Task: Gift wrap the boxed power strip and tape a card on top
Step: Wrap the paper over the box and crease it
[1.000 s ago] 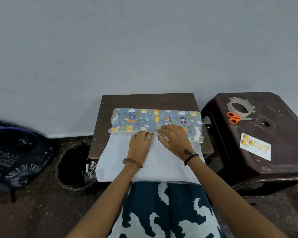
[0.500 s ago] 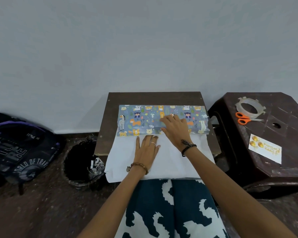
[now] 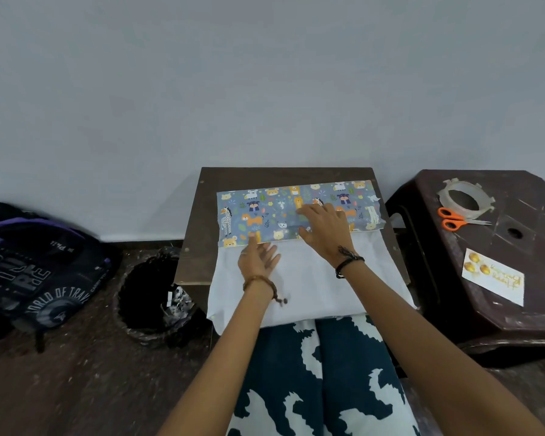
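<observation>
A plain grey wall (image 3: pixel 265 73) stood behind a small dark wooden table (image 3: pixel 195 247). A brown plastic stool (image 3: pixel 501 316) stood beside it on the dusty brown floor (image 3: pixel 76 388).

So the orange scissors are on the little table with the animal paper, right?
Not quite. The head view shows the orange scissors on the dark plastic stool to the right, beside the tape roll. The animal paper is on the little table.

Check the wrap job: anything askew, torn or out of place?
Only the wrapping paper's right end looks ragged and crumpled, overhanging the small table. Both hands lie flat on the paper, and the card waits on the side stool.
</observation>
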{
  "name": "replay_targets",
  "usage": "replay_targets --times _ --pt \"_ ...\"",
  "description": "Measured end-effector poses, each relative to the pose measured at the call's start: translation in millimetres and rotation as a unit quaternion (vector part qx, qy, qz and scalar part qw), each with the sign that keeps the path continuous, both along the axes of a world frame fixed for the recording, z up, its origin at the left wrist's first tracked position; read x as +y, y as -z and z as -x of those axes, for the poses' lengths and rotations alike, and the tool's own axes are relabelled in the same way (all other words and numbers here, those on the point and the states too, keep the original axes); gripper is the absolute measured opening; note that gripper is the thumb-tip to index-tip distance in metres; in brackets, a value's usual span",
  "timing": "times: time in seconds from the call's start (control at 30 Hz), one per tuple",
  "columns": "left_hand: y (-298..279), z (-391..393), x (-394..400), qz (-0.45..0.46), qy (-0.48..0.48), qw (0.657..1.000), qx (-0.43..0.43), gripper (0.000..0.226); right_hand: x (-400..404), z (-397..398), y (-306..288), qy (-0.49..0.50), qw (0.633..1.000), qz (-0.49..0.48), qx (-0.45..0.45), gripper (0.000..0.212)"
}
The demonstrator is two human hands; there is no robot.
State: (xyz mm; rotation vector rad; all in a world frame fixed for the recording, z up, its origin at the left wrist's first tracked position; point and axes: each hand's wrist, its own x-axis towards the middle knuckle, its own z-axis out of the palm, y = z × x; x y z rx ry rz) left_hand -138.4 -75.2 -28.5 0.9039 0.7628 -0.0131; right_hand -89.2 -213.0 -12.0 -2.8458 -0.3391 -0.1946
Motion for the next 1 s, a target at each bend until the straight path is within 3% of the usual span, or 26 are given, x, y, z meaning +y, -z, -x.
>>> replay_targets --times 0.1,0.33,0.53,0.77,1.0 --pt "-2 -2 13 0.06 -0.038 0.997 0.012 0.015 -1 0 -2 -0.003 1.0 -0.001 0.017 0.036" --pt "-5 -7 13 0.042 -0.055 0.997 0.046 0.019 -5 6 -1 -0.026 0.998 -0.036 0.041 0.039" --pt "-1 -17 11 0.022 -0.06 0.995 0.071 0.018 -4 2 0 -0.012 1.0 -0.007 0.025 0.044" --pt "4 -13 9 -0.03 -0.034 0.996 0.071 0.026 0 0 4 -0.013 0.999 0.046 0.003 0.041" --pt "-3 -18 23 0.004 0.009 0.996 0.093 0.034 0 -1 4 -0.012 0.998 0.055 0.018 0.041"
